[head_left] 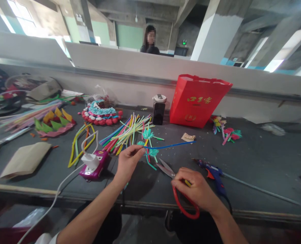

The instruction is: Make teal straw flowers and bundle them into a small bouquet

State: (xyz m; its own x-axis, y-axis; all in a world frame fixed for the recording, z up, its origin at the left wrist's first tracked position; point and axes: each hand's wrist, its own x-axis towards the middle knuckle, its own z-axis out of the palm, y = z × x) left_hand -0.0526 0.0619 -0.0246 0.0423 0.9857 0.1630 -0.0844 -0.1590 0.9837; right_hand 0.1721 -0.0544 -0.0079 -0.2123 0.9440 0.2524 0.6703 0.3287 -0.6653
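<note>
My left hand (131, 159) pinches one end of a thin blue straw (173, 145), which points off to the right above the table. Just beyond those fingertips are teal paper-like flowers (148, 134) with coloured stems; whether the hand touches them I cannot tell. My right hand (193, 186) is closed round the red handles of a pair of scissors (167, 168). Their blades are apart and point up and left, below the straw and clear of it. A small yellow piece shows by the right fingers.
A blue glue gun (213, 171) with a long grey stick lies at right. Behind stand a red paper bag (198, 101), a dark cup (158, 112) and a heap of coloured straws (127, 134). A purple power socket (95, 166) with a white cable sits at left.
</note>
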